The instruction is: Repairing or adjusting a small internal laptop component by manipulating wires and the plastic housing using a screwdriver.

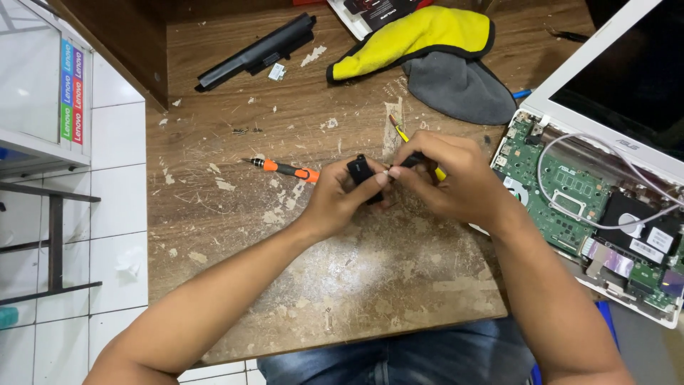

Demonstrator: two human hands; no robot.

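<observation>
- small black part (360, 171) is pinched tight by left hand (342, 199) fingers
- yellow-handled tool (400, 134) is gripped in closed right hand (456, 182)
- orange screwdriver (285, 169) is left lying on bench (299, 257) nearby

Small electronics repair workshop. Evidence: white laptop with its base cover off (605, 207), green mainboard exposed, at right of the frame; long black laptop battery pack (258, 51) at top; orange-handled precision screwdriver (283, 169) mid-frame; yellow and grey cleaning cloths (434, 53) up top. Worn, scarred wooden tabletop (356, 278); white tiled floor (117, 235) at left.
</observation>
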